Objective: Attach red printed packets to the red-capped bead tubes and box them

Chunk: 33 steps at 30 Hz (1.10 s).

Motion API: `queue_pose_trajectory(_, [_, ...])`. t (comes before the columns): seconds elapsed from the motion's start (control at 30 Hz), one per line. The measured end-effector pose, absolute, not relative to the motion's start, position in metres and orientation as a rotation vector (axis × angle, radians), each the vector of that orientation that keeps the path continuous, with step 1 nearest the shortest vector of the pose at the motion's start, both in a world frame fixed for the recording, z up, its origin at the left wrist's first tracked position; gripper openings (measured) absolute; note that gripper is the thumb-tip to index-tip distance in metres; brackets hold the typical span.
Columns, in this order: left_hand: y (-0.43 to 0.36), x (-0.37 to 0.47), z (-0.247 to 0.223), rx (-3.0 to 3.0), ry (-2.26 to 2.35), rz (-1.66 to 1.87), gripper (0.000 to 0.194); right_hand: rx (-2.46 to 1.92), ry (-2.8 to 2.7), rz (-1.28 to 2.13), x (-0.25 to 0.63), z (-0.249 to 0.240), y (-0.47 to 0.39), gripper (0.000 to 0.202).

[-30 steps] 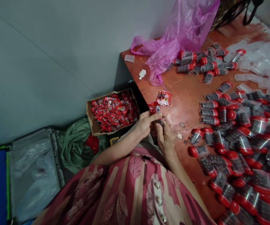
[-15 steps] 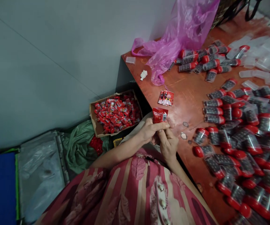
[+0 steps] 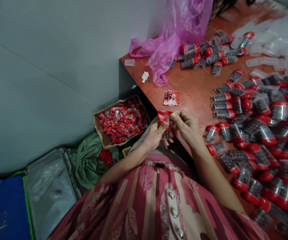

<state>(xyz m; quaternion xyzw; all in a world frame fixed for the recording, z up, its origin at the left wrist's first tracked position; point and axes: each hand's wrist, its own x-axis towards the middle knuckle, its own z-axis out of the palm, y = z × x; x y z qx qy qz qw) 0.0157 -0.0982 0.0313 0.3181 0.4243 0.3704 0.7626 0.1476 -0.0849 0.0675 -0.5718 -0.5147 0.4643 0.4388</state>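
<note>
My left hand is closed around a small red printed packet, thumb across its front. Below the thumb a dark, clear-walled portion shows, like the tubes on the table; how it joins the packet is hard to make out. With thumb and forefinger, my right hand pinches the packet's upper right edge. Just beyond my hands lie a few flat red cards or packets, overlapping on the table. To the left, a cardboard box holds a heap of small red wrapped packs.
Many clear tubes with red caps and dark contents cover the right of the red-brown table. Empty clear tubes are piled behind. A pink plastic bag lies at the back. Green cloth and a grey tray are lower left.
My right hand has moved up from below the packet to its upper right edge. My left hand now grips lower, thumb on the packet's front. The view has shifted slightly.
</note>
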Motion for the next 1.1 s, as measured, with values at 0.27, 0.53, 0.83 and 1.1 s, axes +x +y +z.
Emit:
queue_pose_trajectory(0.27, [-0.101,0.014,0.038,1.017,1.089,0.835,0.045,-1.507,-1.336,0.715,0.141,0.047,-0.087,0.031])
queue_pose_trajectory(0.53, [-0.105,0.007,0.038,1.127,1.063,0.802,0.036,-1.324,-1.071,1.051,0.153,0.047,-0.078,0.028])
queue_pose_trajectory(0.83, [-0.104,0.009,0.045,1.215,1.094,0.745,0.032,-1.297,-1.279,1.032,0.155,0.066,-0.075,0.029])
queue_pose_trajectory(1.1, [-0.099,0.015,0.037,0.700,0.995,0.972,0.042,-1.313,-0.949,0.940,0.144,0.044,-0.079,0.026])
